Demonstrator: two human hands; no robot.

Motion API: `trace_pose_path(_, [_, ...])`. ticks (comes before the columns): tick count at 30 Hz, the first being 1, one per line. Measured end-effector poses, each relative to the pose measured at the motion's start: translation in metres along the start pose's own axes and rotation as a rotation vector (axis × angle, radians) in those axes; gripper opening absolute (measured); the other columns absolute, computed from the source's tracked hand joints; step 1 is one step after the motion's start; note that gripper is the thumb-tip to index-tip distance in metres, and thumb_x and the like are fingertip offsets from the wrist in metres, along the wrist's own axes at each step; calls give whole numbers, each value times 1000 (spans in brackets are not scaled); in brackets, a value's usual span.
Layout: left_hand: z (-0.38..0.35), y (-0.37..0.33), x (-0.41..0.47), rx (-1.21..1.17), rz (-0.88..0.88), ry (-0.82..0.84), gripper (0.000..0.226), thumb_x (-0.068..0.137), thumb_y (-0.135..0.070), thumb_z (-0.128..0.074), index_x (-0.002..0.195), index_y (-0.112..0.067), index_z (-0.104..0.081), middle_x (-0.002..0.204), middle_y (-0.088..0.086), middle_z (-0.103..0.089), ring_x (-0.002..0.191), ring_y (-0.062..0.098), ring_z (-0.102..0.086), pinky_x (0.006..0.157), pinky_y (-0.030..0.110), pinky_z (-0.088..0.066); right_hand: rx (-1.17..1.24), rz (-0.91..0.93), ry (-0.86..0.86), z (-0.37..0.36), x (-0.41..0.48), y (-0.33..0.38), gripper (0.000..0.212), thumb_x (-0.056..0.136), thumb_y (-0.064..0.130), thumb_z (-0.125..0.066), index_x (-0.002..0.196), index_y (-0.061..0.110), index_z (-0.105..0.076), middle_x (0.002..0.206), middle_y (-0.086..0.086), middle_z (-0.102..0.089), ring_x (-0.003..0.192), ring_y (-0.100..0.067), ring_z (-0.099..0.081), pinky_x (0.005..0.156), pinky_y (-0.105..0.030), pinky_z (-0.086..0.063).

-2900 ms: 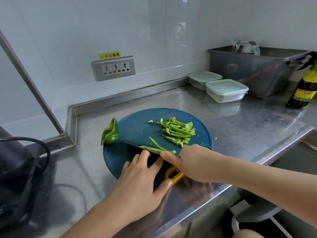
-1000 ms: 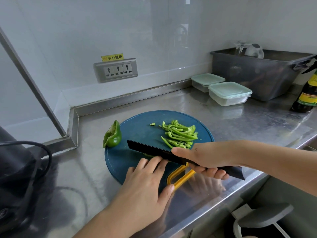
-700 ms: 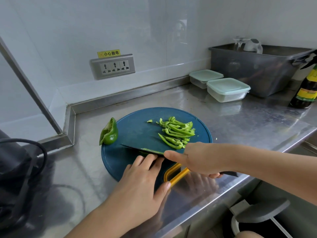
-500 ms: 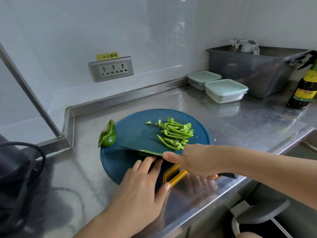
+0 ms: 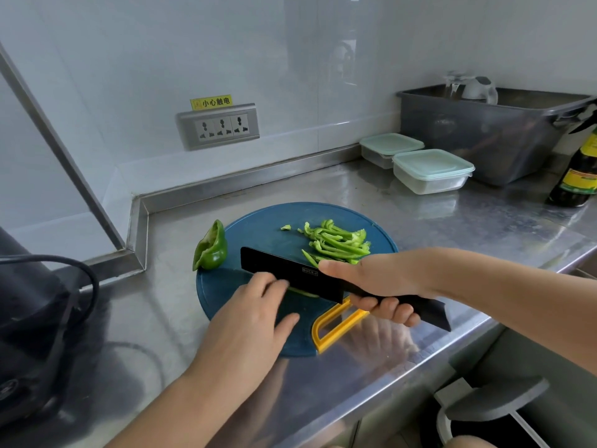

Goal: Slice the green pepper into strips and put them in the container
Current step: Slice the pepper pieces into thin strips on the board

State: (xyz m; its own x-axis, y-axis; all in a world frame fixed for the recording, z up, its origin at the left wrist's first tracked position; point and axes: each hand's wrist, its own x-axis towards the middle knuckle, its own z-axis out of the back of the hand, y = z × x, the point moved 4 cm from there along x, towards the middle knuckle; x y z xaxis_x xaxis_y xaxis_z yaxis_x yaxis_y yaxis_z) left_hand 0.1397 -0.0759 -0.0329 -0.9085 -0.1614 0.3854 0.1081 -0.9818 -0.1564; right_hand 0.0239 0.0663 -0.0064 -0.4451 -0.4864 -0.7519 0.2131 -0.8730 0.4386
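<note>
Head view: on the round blue cutting board (image 5: 258, 234), my right hand (image 5: 374, 279) grips the black rectangular knife (image 5: 290, 273); my flat left hand (image 5: 255, 315) pins a green pepper piece (image 5: 303, 291) beneath it. Mid-slicing, I judge; next stroke must miss that hand.

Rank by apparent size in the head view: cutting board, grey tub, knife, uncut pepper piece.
1. cutting board
2. grey tub: farther back and cropped by the frame, so only narrowly behind the board
3. knife
4. uncut pepper piece
</note>
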Motion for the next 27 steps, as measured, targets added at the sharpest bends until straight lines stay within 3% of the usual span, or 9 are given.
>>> trace_pose_path(8, [-13, -1, 1, -67, -150, 43, 30, 85, -22, -66, 114, -19, -60, 109, -8, -57, 93, 11, -62, 71, 22, -51, -43, 16, -176, -12, -2, 8, 72, 84, 79, -23, 57, 13, -34, 51, -6, -31, 38, -18, -29, 47, -25, -32])
trace_pose_path(11, [-15, -1, 0, -58, -161, 37, 29, 85, -23, -67, 112, -18, -61, 106, -8, -57, 89, 11, -63, 70, 24, -52, -158, 83, -277, -21, -5, 15, 71, 100, 54, -22, 40, 28, -49, 60, -13, -40, 48, -23, -42, 55, -33, -44])
trace_pose_path(13, [-17, -1, 0, -23, -168, 13, 29, 81, -23, -71, 109, -19, -63, 101, -8, -59, 82, 8, -63, 66, 22, -52, -213, 120, -362, -24, -11, 23, 72, 104, 38, -20, 35, 34, -39, 64, -18, -45, 57, -27, -51, 65, -41, -54])
trace_pose_path(16, [-19, -3, 2, 34, -182, -13, 23, 86, -28, -56, 105, -20, -65, 96, -8, -60, 78, 8, -61, 64, 21, -51, -259, 176, -459, -25, -9, 29, 53, 106, 22, -18, 59, 37, -37, 62, -16, -43, 64, -32, -60, 79, -47, -56])
trace_pose_path(18, [-20, -2, 3, 66, -185, -15, 21, 84, -27, -59, 103, -20, -66, 95, -8, -60, 76, 9, -61, 64, 22, -52, -202, 173, -536, -24, 2, 28, 39, 104, 12, -22, 123, 34, -49, 66, -12, -38, 62, -31, -55, 74, -41, -54])
trace_pose_path(20, [-21, 0, 3, 30, -168, 22, 26, 82, -23, -69, 107, -16, -66, 99, -4, -59, 80, 13, -63, 69, 27, -53, -269, 179, -513, -29, 13, 32, 67, 99, 1, -29, 152, 27, 4, 69, -11, -33, 55, -24, -43, 63, -37, -48])
trace_pose_path(23, [-21, 1, 4, 39, -151, 65, 41, 76, -26, -76, 114, -16, -64, 105, -4, -61, 84, 13, -65, 71, 27, -55, -278, 145, -527, -21, 10, 29, 71, 99, -1, -31, 147, 42, -1, 67, -12, -38, 53, -27, -46, 55, -38, -44])
trace_pose_path(25, [-19, 0, 5, 71, -162, 67, 48, 65, -28, -84, 109, -17, -67, 102, -5, -63, 79, 11, -67, 66, 25, -56, -249, 172, -473, -19, 0, 25, 46, 104, 13, -25, 97, 56, -39, 61, -14, -43, 61, -37, -61, 62, -43, -53])
trace_pose_path(27, [-22, 1, 5, 67, -169, 53, 50, 61, -28, -87, 106, -17, -69, 101, -4, -64, 78, 12, -68, 65, 26, -56, -154, 149, -455, -19, -6, 22, 46, 104, 43, -22, 59, 35, -29, 55, -15, -44, 52, -34, -57, 66, -41, -55])
